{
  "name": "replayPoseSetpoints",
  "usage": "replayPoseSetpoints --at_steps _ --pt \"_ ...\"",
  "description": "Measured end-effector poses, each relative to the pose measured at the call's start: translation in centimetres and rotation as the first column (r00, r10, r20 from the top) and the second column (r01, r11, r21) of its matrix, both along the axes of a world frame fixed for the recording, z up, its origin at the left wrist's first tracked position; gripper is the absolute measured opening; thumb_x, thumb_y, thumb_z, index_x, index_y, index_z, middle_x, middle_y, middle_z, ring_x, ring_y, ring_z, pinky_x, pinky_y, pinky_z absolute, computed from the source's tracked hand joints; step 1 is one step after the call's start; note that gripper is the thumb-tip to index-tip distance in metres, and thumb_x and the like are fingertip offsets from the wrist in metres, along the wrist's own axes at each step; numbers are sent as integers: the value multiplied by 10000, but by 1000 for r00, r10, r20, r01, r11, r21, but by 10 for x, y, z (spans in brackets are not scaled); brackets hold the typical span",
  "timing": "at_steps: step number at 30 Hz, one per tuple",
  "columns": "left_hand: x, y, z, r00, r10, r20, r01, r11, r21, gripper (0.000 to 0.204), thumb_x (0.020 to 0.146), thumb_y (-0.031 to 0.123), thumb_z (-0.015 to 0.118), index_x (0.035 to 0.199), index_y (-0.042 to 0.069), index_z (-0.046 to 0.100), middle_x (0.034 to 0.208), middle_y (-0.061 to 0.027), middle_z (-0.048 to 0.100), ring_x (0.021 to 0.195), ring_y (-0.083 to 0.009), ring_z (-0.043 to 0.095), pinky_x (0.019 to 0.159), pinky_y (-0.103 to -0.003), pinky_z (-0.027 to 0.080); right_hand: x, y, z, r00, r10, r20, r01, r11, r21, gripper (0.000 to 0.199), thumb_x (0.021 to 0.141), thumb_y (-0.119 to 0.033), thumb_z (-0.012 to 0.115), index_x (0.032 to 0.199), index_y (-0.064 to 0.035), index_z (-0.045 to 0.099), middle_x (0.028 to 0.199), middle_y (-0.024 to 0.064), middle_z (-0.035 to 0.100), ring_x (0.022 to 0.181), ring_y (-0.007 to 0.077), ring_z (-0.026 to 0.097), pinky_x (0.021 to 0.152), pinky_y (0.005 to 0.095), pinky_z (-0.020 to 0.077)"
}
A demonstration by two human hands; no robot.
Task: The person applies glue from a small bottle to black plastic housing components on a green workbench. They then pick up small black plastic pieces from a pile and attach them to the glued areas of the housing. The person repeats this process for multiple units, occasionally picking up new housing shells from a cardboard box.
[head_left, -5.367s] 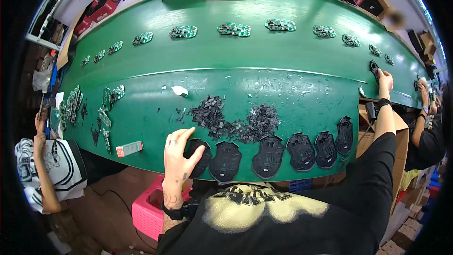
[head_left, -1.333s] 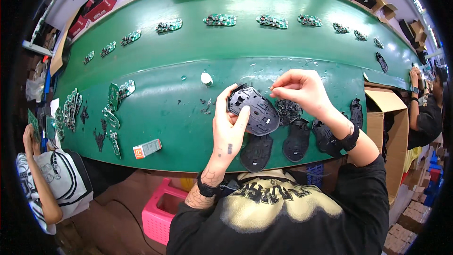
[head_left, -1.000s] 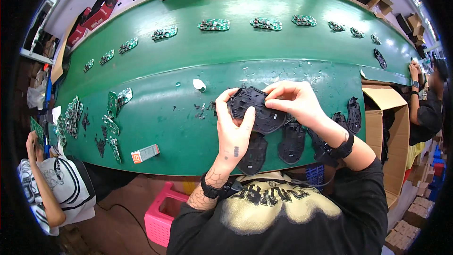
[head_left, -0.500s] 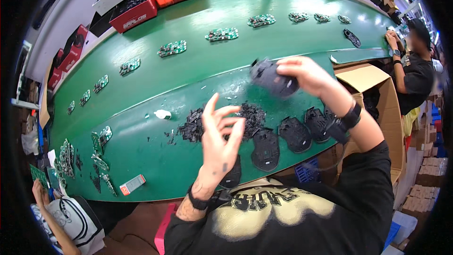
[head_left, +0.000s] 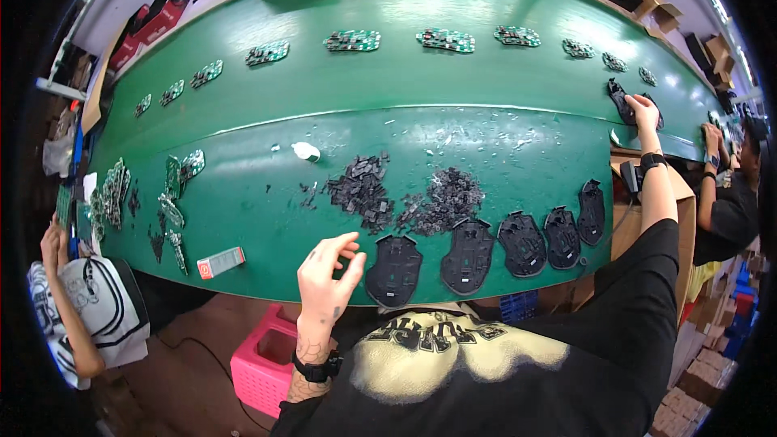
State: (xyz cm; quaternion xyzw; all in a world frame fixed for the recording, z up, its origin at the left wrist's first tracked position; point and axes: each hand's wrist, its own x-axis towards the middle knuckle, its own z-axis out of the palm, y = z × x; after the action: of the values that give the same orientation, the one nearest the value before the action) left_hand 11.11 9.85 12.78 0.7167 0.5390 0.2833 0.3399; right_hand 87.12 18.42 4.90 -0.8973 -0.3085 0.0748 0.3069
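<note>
Right hand (head_left: 645,113) grips a black shell (head_left: 618,100) at the far right; left hand (head_left: 326,277) is empty

The green table (head_left: 251,170) fills most of the scene, and a raised line divides it into a far part and a near part. On the left side and on the right side, a co-worker (head_left: 105,299) and another person (head_left: 732,214) are at the table. A brown carton (head_left: 685,210) stands at the right, below the reaching arm. A pink stool (head_left: 263,376) is on the floor at the near left.

The right arm is stretched out to the far part, and its fingers are closed on the black shell. Just right of these fingers is another dark piece, partly hidden. The left hand is half open, with bent fingers, just beside the leftmost of five shells (head_left: 466,257). These five lie in a row along the near edge.

Farther than this row are two heaps of small black parts (head_left: 360,190), close to each other. Green boards (head_left: 352,40) form a curved row on the far part; more boards (head_left: 109,198) are gathered at the left. A small box (head_left: 220,262) lies at the near left, and a white bottle (head_left: 306,151) lies farther, left of the heaps.
</note>
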Motion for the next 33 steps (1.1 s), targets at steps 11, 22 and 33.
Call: replayPoseSetpoints --at_steps 11,22,33 --pt "24 12 -2 945 -229 -232 258 960 106 386 738 209 781 1062 52 642 934 -82 604 842 -260 609 723 -362 508 -274 34 133 628 777 36 -775 622 112 177 852 -126 660 981 -25 726 877 90 706 779 152 659 721 263 507" --pt "0 0 -7 957 93 274 -29 973 -229 345 759 50 761 1063 14 601 834 -55 644 696 -76 579 614 -217 486 -427 -28 82 402 911 -89 -914 406 25 129 752 -123 726 854 -44 724 820 97 646 774 270 645 701 352 512" --pt "-2 7 -18 756 321 571 -34 890 -455 317 894 43 650 1189 -15 549 1008 -42 635 869 -72 595 746 -214 503 -442 -21 85 404 881 -247 -895 436 93 97 757 -72 710 840 -27 687 798 74 627 706 165 623 662 286 498"
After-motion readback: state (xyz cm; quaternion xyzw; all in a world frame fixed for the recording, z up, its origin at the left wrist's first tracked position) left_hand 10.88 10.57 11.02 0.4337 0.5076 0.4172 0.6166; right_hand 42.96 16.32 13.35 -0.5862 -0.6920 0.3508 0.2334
